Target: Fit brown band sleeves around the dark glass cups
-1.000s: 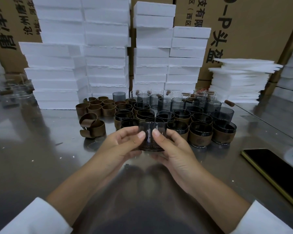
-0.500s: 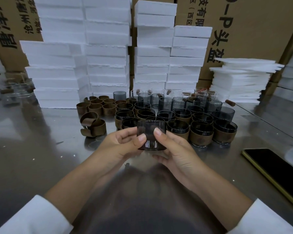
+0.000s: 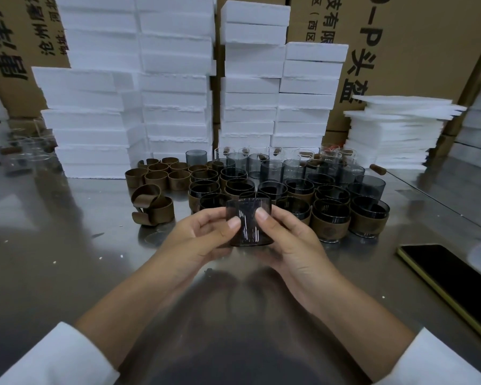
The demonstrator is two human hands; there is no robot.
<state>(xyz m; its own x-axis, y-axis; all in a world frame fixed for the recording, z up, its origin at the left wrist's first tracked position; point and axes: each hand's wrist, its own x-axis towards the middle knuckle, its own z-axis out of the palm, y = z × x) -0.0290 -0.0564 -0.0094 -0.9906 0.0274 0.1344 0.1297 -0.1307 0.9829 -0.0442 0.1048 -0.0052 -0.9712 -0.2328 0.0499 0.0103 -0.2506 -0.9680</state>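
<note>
**A:** Left to right, why so placed?

**B:** Spare brown band sleeves [image 3: 157, 176] wait within reach. My left hand [image 3: 203, 234] curls round the dark glass cup [image 3: 249, 222], thumb on its near wall. My right hand [image 3: 286, 237] grips likewise, steadying it, I judge, for fitting. Sleeved cups [image 3: 329, 220] stand just behind.

Dim light; soft glare on steel table [image 3: 67, 268]; edges bowed, left edge blurred

Both hands hold one dark smoked-glass cup [image 3: 249, 222] above the shiny metal surface [image 3: 53, 259], left hand [image 3: 197, 240] and right hand [image 3: 292, 243] with thumbs pressed on its near wall; behind it stand sleeved dark cups [image 3: 329, 220] and loose brown band sleeves [image 3: 156, 177].
</note>
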